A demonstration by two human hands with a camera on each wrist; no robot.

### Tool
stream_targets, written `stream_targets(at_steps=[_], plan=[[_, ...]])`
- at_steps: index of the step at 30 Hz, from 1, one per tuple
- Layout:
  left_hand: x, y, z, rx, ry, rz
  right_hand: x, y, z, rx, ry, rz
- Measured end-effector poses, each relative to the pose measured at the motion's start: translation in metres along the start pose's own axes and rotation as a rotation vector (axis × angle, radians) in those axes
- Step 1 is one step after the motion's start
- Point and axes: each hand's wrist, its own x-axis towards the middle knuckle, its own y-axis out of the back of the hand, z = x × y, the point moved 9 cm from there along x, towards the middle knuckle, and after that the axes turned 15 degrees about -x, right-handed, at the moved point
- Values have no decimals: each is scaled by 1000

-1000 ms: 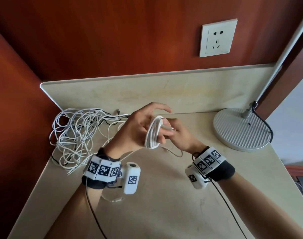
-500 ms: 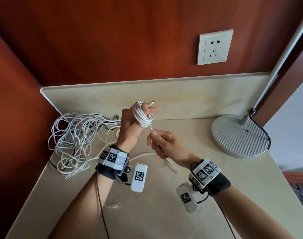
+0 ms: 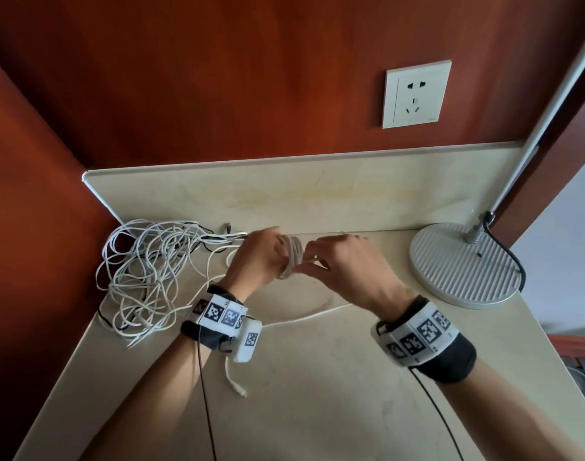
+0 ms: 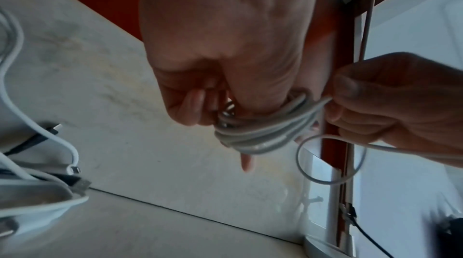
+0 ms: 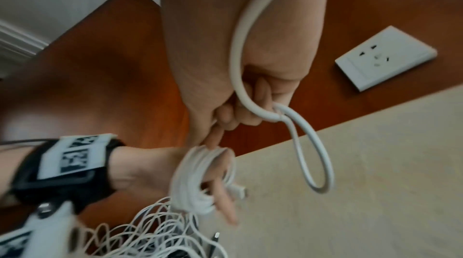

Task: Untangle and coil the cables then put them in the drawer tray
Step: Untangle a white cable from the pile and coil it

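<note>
A white cable is wound in a coil round the fingers of my left hand, held just above the beige counter. The coil's plug sticks out past those fingers. My right hand pinches the same cable's free length right beside the coil, and a loose loop hangs from its fingers. The cable's tail trails back over the counter to an end near my left wrist. A tangle of white and black cables lies in the left corner.
A round grey lamp base with a slanted pole and black cord stands at the right of the counter. A white wall socket is on the red-brown wall above the backsplash. No drawer tray is in view.
My left hand came down from its raised pose to counter height with the coil. My right hand moved up and left, close beside the coil, carrying the cable's free length.
</note>
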Motion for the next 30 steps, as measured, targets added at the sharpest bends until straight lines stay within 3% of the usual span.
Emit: stream_targets(at_steps=[3,5,8,11,19,25,30], plan=[[-10,-21,-3,5,13,-183,6,4,7,40,68,-46],[-17,-32,-3,-154,35,-274,8,5,9,91,104,-74],[-31,-44,14,-375,98,-418,12,2,9,408,91,-138],[-42,-38,34,-340,85,-475,12,-11,13,688,33,-228],[-49,-7,73,-530,-136,-413,8,-30,14,1079,-97,-117],[-42,5,85,-632,-313,-249,8,-20,15,1101,-163,11],[-27,16,74,-624,-197,-78,4,-47,28,982,-262,-44]])
